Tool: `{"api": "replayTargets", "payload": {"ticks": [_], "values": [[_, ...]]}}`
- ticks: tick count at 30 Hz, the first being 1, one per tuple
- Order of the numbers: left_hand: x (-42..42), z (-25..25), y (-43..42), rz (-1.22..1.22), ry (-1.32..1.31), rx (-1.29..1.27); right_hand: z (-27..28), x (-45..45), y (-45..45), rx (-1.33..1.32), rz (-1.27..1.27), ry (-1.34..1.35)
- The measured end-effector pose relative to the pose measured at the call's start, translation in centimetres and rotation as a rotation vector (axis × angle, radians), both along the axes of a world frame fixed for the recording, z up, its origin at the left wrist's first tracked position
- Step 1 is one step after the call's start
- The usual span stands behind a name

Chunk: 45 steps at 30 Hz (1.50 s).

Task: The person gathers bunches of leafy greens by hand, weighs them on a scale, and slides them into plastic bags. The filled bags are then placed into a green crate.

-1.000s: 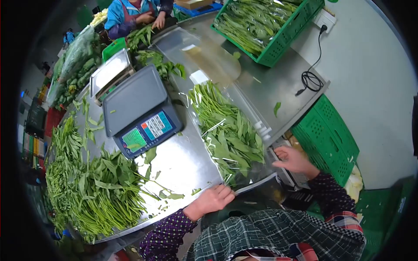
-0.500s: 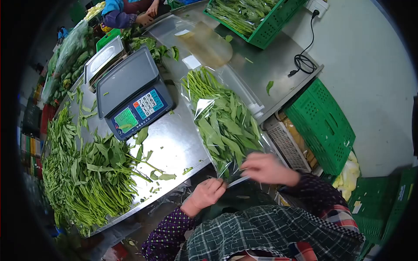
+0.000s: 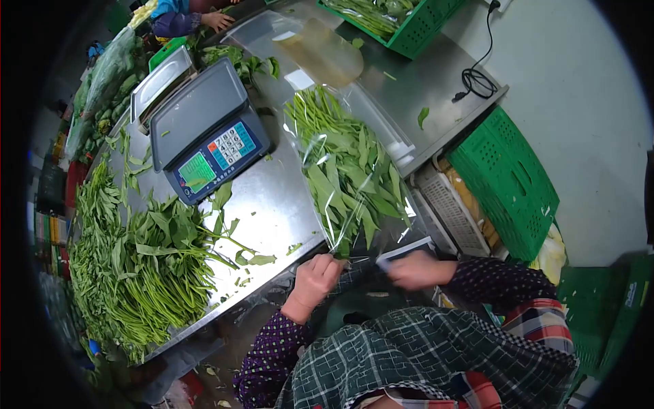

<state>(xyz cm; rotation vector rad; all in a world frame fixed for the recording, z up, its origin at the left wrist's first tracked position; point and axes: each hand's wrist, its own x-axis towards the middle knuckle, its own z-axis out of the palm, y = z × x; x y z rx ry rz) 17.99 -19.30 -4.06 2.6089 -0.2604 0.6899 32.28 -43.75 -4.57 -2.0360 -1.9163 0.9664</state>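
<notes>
A clear plastic bag (image 3: 325, 228) packed with leafy green stems (image 3: 351, 163) lies on the metal table, its near end at the front edge. My left hand (image 3: 315, 281) is closed at the bag's near left corner, fingers pinching the plastic. Right of it, my right hand (image 3: 417, 270) is curled near the bag's near right corner. A pale bit shows at its blurred fingertips, and I cannot make out what it is. A pale strip runs just above that hand.
Loose greens (image 3: 146, 273) are heaped on the left of the table. Behind them stands a digital scale (image 3: 201, 126). Flat clear bags (image 3: 320, 51) lie farther back. Green crates (image 3: 504, 180) are at the right, and a co-worker's hand (image 3: 218, 20) shows at the far end.
My right hand has moved slightly right, away from my left hand. The bag's near end looks more spread. The co-worker's hand has shifted left, and the whole view has tilted slightly.
</notes>
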Motion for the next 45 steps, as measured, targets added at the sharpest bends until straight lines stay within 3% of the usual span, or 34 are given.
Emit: {"api": "replayTargets", "payload": {"ticks": [1, 2, 3, 4, 5, 6, 8, 9, 13, 14, 15, 17, 18, 20, 22, 24, 25, 26, 28, 30, 34, 38, 39, 42, 45], "values": [[-0.8, -0.1, 0.3, -0.068, 0.02, -0.014, -3.2, 1.2, -5.6, -0.309, 0.126, -0.142], [-1.4, 0.0, 0.3, -0.056, 0.012, -0.026, -10.7, 0.5, -15.4, -0.473, -0.104, -0.141], [-2.2, 0.4, 0.3, -0.131, -0.003, 0.002, -14.2, -0.9, -24.4, -0.283, -0.383, -0.239], [-3.0, 0.5, 0.5, -0.208, -0.018, 0.035, -10.7, -0.5, -24.6, -0.677, -0.292, -0.151], [-4.6, 0.3, 0.7, -0.169, 0.217, -0.105, -5.4, 0.2, -20.6, -0.796, -0.221, -0.103], [-5.7, -1.6, 1.0, -0.031, 0.134, -0.102, -2.0, 1.1, -17.3, -0.707, -0.287, -0.122], [-3.4, -1.0, 1.4, 0.05, -0.005, 0.082, 0.5, 4.0, -11.2, -0.119, -0.571, -0.232], [-2.0, -0.7, 1.4, 0.028, 0.072, 0.103, 1.4, 5.0, -7.8, 0.132, -0.656, -0.371], [1.2, -0.6, 1.7, -0.17, 0.192, 0.182, 1.3, 9.1, -1.1, 0.538, -0.228, -0.424], [0.8, -1.1, 2.0, -0.17, 0.199, 0.193, 0.7, 9.6, -0.8, 0.585, -0.124, -0.366], [0.2, -1.7, 2.2, -0.125, 0.189, 0.039, 0.0, 9.3, -0.8, 0.593, -0.125, -0.356], [-0.1, -1.4, 1.8, 0.056, 0.132, -0.292, -0.8, 7.9, -0.9, 0.577, -0.764, 0.139], [0.0, -1.2, 1.2, 0.058, 0.141, -0.291, -1.1, 7.8, -0.6, 0.574, -0.766, 0.148], [0.8, 0.1, 0.0, 0.679, 0.455, -0.862, -0.8, 7.2, 0.9, 0.47, -1.127, 0.577], [2.6, -0.9, 0.8, 0.7, 0.419, -0.902, -2.4, 7.4, 2.4, 0.49, -1.269, 0.661], [3.4, -2.2, 1.5, 0.705, 0.634, -0.578, -4.0, 7.9, 2.8, 0.232, -1.288, 0.557], [3.8, -1.4, 1.8, 0.737, 0.825, -0.616, -4.0, 8.1, 2.8, 0.193, -1.294, 0.564], [3.2, -0.9, 1.7, 0.739, 0.822, -0.618, -3.8, 8.2, 2.6, 0.194, -1.291, 0.562], [1.3, 0.1, 0.8, 0.722, 0.202, -0.412, -2.6, 8.8, 2.0, 0.326, -1.27, 0.464], [-0.1, 0.3, 1.2, 0.474, 0.055, -0.05, -1.2, 8.9, 2.6, 0.308, -1.289, 0.642], [0.4, -3.5, 1.2, 0.332, 0.272, 0.183, -1.9, 9.4, 4.9, 0.125, -1.364, 0.973], [2.9, 1.4, 2.0, 0.291, 0.08, 0.075, 4.6, 13.9, 9.9, 0.464, -1.44, 1.149], [4.2, 2.5, 2.2, 0.281, 0.063, 0.084, 8.8, 14.2, 11.4, 0.534, -1.39, 1.222], [6.9, 3.9, 3.9, 0.228, -0.016, 0.124, 11.3, 17.0, 14.6, 0.724, -1.218, 1.301], [9.4, 8.7, 4.5, 0.199, -0.161, -0.032, 14.9, 17.0, 15.7, 0.905, -1.244, 1.47]]}}
